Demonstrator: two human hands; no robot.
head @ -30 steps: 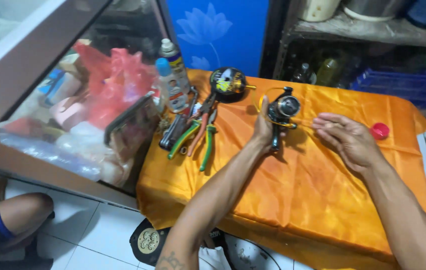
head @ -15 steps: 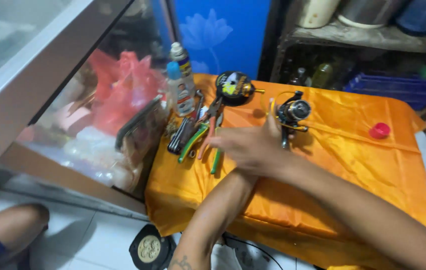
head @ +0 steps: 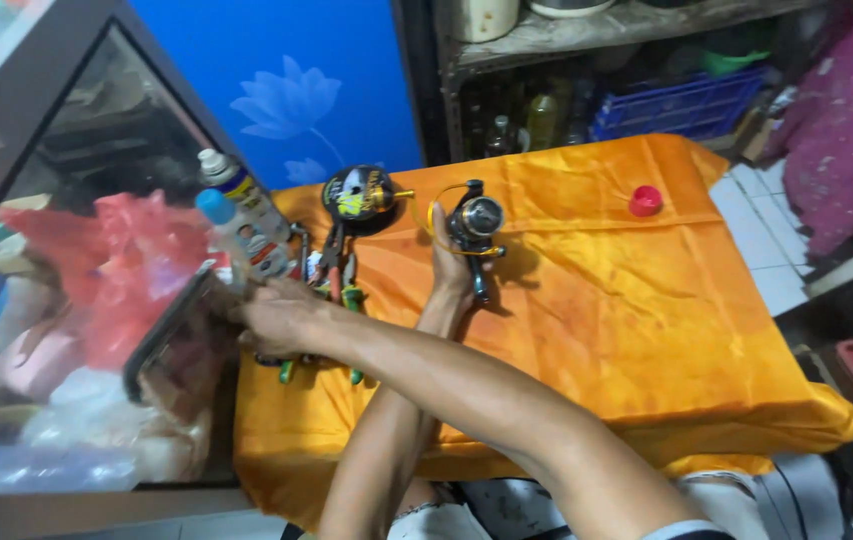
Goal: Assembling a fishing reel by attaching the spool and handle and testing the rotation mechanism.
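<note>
The fishing reel (head: 476, 222) stands on the orange cloth (head: 646, 330) near the table's far middle, at about 12 o'clock from the crossed forearms. The left hand (head: 449, 265) is closed around its lower stem, so the spool sits just above the fingers, with a loop of yellow line curving to its left. The right hand (head: 281, 318) reaches across over the left forearm toward 9 o'clock and rests on the pliers (head: 331, 290), which have red and green handles. Its fingers are curled over them, though whether it truly grips one cannot be told.

At 11 o'clock from the reel lies a round black spool (head: 358, 195) with a yellow patch on its face. Further toward 10 o'clock stand two slim tilted bottles: a bottle with a white cap (head: 241, 195) and a blue band on its label, and a clear bottle with a blue cap (head: 229, 235), touching each other. A small red cap (head: 645, 201) lies alone at 3 o'clock from the reel, well apart. At 9 o'clock, behind the glass cabinet (head: 76, 330), sit red plastic bags (head: 136, 270). At 2 o'clock a blue crate (head: 676, 100) rests on a shelf.

A second ago the right hand hovered to the right of the reel, near the red cap. Half a second ago it was crossing in front of the reel. Now it is down on the tools at the left, while the left hand has kept its hold on the reel.
</note>
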